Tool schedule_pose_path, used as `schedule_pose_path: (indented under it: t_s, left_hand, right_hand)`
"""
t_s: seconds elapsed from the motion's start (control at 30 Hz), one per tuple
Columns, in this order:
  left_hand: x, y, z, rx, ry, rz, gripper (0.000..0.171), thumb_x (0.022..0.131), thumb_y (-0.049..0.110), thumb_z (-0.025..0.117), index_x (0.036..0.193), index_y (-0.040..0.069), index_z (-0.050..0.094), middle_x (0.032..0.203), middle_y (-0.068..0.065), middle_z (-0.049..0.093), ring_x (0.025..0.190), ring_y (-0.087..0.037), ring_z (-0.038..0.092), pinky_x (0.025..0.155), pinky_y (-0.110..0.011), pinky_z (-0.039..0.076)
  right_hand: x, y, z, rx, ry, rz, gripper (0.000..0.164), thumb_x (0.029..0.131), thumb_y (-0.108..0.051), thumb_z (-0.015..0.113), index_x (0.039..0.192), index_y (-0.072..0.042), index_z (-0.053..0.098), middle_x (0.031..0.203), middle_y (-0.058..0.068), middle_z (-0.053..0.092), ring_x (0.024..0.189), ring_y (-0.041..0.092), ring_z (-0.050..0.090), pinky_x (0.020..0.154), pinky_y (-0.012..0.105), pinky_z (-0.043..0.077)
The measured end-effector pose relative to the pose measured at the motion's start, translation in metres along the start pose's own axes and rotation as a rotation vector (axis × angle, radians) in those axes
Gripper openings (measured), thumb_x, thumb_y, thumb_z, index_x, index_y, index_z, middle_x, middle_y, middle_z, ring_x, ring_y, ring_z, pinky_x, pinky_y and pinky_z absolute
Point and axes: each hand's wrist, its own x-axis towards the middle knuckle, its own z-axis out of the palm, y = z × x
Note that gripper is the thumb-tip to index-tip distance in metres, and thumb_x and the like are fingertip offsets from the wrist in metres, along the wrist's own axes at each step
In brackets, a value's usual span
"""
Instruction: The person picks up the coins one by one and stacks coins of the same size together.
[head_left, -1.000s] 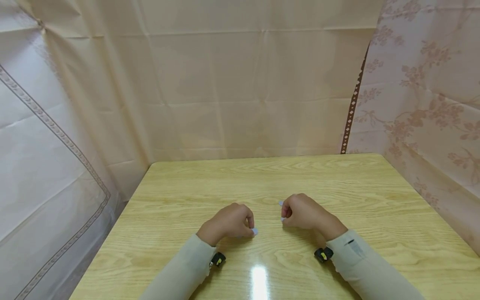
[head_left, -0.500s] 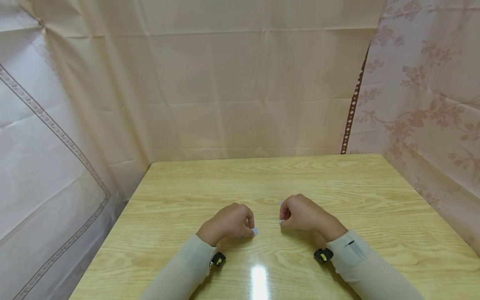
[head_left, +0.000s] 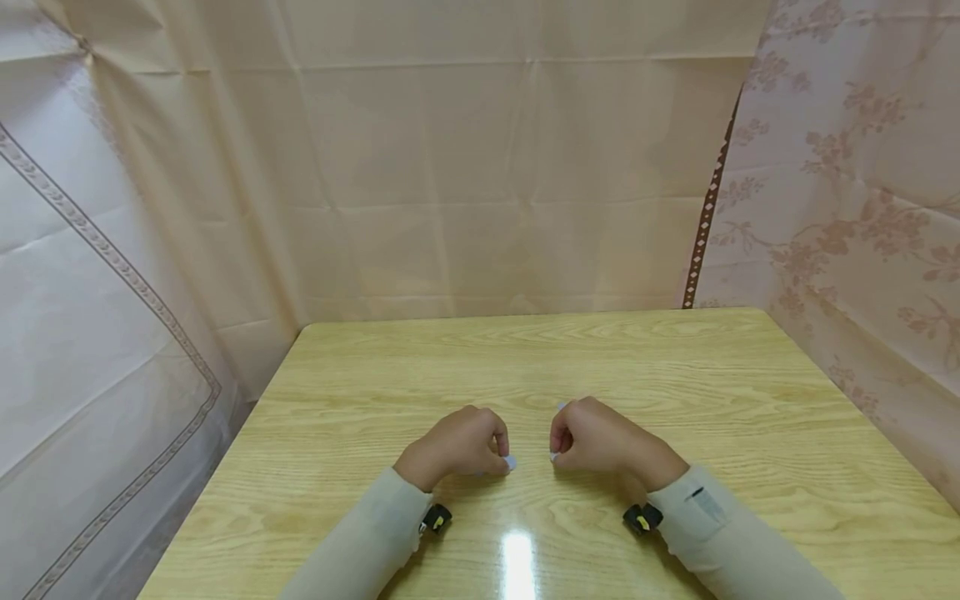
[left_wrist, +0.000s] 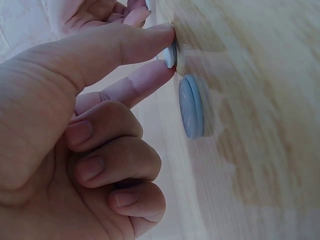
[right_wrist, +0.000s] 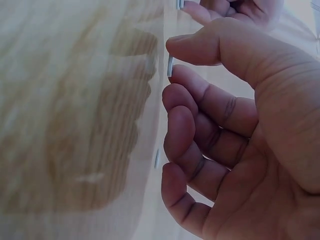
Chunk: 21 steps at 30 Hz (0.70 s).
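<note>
In the head view my left hand (head_left: 465, 442) pinches a small pale blue disc (head_left: 511, 462) between thumb and index finger, low at the table. The left wrist view shows that disc (left_wrist: 171, 55) edge-on at the fingertips, the other fingers curled. A second blue disc (left_wrist: 191, 107) lies flat on the table beneath the left hand. Across from it, my right hand (head_left: 600, 437) pinches another pale disc (head_left: 554, 457), seen thin and edge-on as a disc (right_wrist: 170, 66) in the right wrist view. One more disc (head_left: 561, 406) lies just beyond the right hand, partly hidden.
The wood-grain table (head_left: 420, 358) extends around both hands, with a bright light reflection (head_left: 518, 567) near its front. A beige cloth (head_left: 480, 167) hangs along the back edge. Patterned cloths hang at both sides. Each wrist carries a small black camera (head_left: 642, 518).
My right hand has slid its disc toward the left and nearer to me, closing the gap to the left hand. The left hand has stayed in place with its disc.
</note>
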Motion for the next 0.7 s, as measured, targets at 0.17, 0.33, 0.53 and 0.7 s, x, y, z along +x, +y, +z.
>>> schedule_pose_path:
  t_s: [0.17,0.33,0.53,0.7]
  left_hand:
    - [0.0001,-0.0003,0.0004,0.003,-0.001,0.002,0.017,0.084,0.027,0.086,0.078,0.026,0.07,0.088,0.014,0.065,0.063,-0.007,0.055,0.059,-0.026,0.049]
    - [0.0005,-0.0008,0.0003,0.007,-0.001,0.002,0.018,0.084,0.027,0.086,0.078,0.026,0.07,0.088,0.015,0.065,0.063,-0.007,0.054,0.058,-0.026,0.049]
    - [0.0012,-0.0018,0.0009,0.006,-0.001,0.004,0.017,0.084,0.027,0.086,0.078,0.026,0.07,0.087,0.015,0.064,0.061,-0.007,0.054,0.057,-0.026,0.049]
    - [0.0017,-0.0022,0.0011,0.003,-0.004,0.006,0.017,0.084,0.027,0.086,0.078,0.026,0.07,0.086,0.015,0.064,0.06,-0.007,0.054,0.056,-0.026,0.049]
  right_hand:
    - [0.0005,-0.0003,0.0017,-0.011,-0.007,-0.015,0.017,0.083,-0.011,0.078,0.075,-0.024,0.07,0.073,-0.014,0.063,0.067,0.006,0.057,0.064,0.025,0.051]
    - [0.0012,-0.0018,0.0023,-0.014,-0.019,-0.017,0.017,0.083,-0.012,0.079,0.075,-0.024,0.07,0.072,-0.014,0.064,0.066,0.005,0.057,0.063,0.025,0.051]
    - [0.0016,-0.0041,0.0039,-0.006,-0.033,-0.034,0.017,0.082,-0.011,0.08,0.076,-0.023,0.071,0.071,-0.015,0.064,0.065,0.004,0.057,0.063,0.025,0.051]
    - [0.0008,-0.0069,0.0045,0.018,-0.056,-0.039,0.014,0.082,-0.011,0.081,0.077,-0.021,0.071,0.072,-0.013,0.064,0.063,0.004,0.056,0.062,0.024,0.051]
